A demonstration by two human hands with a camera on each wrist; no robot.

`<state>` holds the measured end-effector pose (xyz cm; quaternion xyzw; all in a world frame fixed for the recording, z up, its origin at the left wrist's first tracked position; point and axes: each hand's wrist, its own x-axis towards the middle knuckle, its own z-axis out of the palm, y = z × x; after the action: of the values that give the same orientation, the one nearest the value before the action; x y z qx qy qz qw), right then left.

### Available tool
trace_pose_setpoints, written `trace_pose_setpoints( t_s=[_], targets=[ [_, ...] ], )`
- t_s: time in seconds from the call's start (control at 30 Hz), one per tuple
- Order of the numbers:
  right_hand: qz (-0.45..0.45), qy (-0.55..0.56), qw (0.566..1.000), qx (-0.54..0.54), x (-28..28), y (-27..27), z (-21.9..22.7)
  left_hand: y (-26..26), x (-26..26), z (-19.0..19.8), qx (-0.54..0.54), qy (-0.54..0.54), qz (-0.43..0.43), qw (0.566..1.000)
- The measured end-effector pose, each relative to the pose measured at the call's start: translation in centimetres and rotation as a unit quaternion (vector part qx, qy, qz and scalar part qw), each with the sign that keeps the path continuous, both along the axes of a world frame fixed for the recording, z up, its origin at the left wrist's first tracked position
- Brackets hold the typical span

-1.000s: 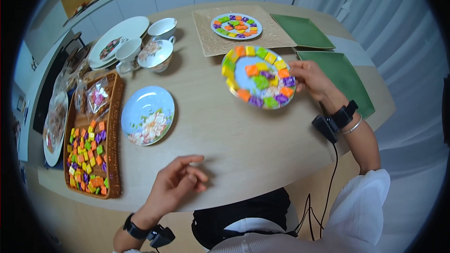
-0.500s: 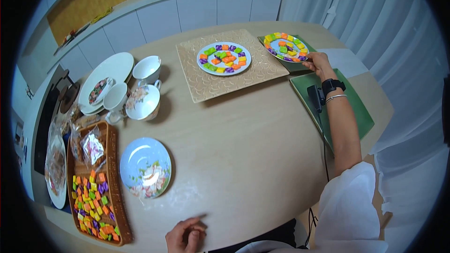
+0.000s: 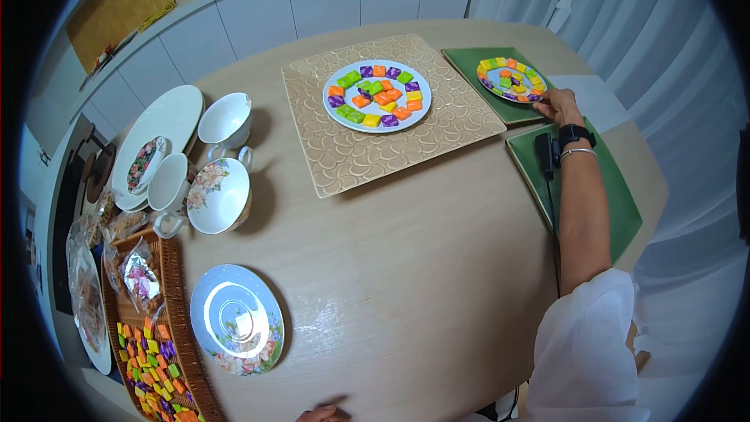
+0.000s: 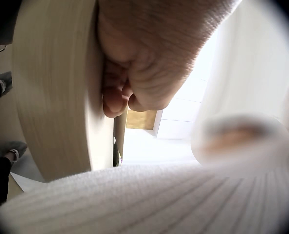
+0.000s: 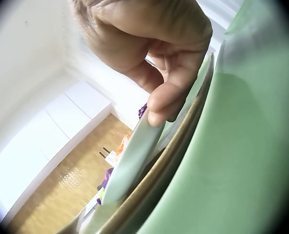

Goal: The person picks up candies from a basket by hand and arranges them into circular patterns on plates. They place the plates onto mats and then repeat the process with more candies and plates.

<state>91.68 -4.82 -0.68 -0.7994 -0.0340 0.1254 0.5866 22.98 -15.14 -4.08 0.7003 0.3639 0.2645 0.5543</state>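
Observation:
The right hand (image 3: pixel 561 106) pinches the near right rim of a small plate of colourful wrapped sweets (image 3: pixel 500 94), which is over the far green square plate (image 3: pixel 519 115). In the right wrist view the fingers of the right hand (image 5: pixel 159 63) grip the rim of the pale plate (image 5: pixel 134 156), close above the green plate's edge (image 5: pixel 183 126). The left hand (image 3: pixel 322 414) shows only partly at the table's near edge; in the left wrist view the left hand (image 4: pixel 144 58) rests at the table edge (image 4: pixel 57 97), fingers loosely curled, holding nothing.
A second plate of sweets (image 3: pixel 336 116) stands on a beige patterned square plate (image 3: pixel 336 164). The nearer green plate (image 3: pixel 609 195) lies under the right forearm. At left are cups (image 3: pixel 226 202), a floral plate (image 3: pixel 215 305), large white plates (image 3: pixel 168 101) and a wicker basket (image 3: pixel 186 344) of sweets.
The right hand has carried the plate of sweets away from the body and rightward, from above the table's middle to the far green plate. The left hand has moved lower in the head view.

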Motion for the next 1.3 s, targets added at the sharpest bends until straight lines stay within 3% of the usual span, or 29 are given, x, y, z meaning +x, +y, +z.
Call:
trace_pose_setpoints(
  t_s=[0.17,0.33,0.57,0.77,0.83,0.93,1.03,1.1,1.17,1.23,1.3],
  targets=[
    [0.002,0.003,0.999,-0.034,1.2,0.3,-0.3,-0.3,-0.3,-0.3,-0.014,0.024,0.011,1.000],
    [0.018,0.050,0.999,0.013,2.0,0.0,-0.9,0.2,-0.1,-0.3,0.072,0.010,0.001,0.997],
    [0.064,0.091,0.985,0.134,1.4,-0.8,-1.3,-0.3,0.1,0.4,0.035,-0.004,0.016,0.999],
    [0.118,0.104,0.952,0.263,-0.2,-2.3,-2.1,-1.6,0.4,0.6,0.078,-0.023,0.034,0.996],
    [0.127,0.120,0.940,0.295,0.0,-2.8,-2.6,-1.2,0.9,1.6,0.025,-0.027,0.049,0.998],
    [0.138,0.078,0.961,0.225,-0.1,-4.3,-1.7,-0.6,0.5,0.1,-0.013,-0.008,0.047,0.999],
    [0.283,-0.037,0.954,0.089,3.0,-4.7,1.2,-0.7,0.2,0.5,0.005,0.012,0.037,0.999],
    [0.345,-0.119,0.924,0.113,-3.4,-7.4,6.0,-0.8,-0.1,0.0,0.035,0.044,0.030,0.998],
    [0.392,-0.193,0.888,0.141,-16.2,-10.3,11.0,-0.7,0.0,-0.3,0.160,0.037,0.012,0.986],
    [0.483,-0.214,0.835,0.150,-25.3,-13.7,11.2,-1.1,-0.3,-0.1,0.193,0.046,0.003,0.980],
    [0.581,-0.206,0.782,0.092,-32.5,-18.5,8.1,-1.9,-0.7,-0.2,0.219,0.016,0.053,0.974]
  ],
)
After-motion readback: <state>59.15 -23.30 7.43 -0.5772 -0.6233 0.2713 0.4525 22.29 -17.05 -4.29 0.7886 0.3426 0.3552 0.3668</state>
